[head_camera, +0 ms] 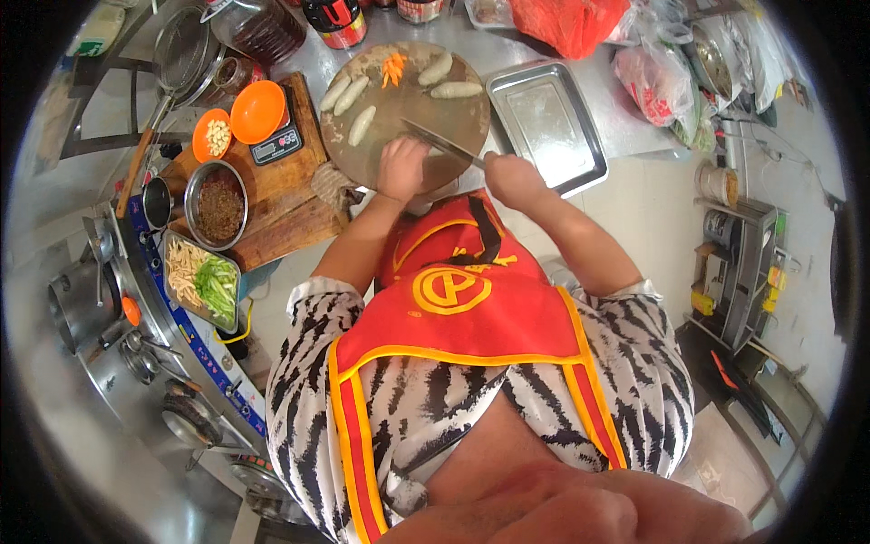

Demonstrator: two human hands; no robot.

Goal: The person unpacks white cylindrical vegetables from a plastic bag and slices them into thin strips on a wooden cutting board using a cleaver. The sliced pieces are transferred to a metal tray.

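Observation:
My right hand (513, 180) is closed around the handle of a kitchen knife (445, 141), whose blade slants across the near part of a round cutting board (408, 109). Low on the board's near edge, my left hand (402, 168) rests with fingers curled beside the blade. What lies under those fingers is mostly hidden; a pale bit shows between them and the knife. Several pale, elongated food pieces lie around the board, one (362, 126) at left and another (457, 90) at right. A small pile of orange cut pieces (393, 70) sits at the far side.
A metal tray (547, 126) stands right of the board. To the left, a wooden board (279, 217) bears a digital scale (276, 146), orange bowls (258, 112) and a steel bowl (216, 204). A tray of cut vegetables (202, 280) is nearer. Plastic bags (656, 81) lie far right.

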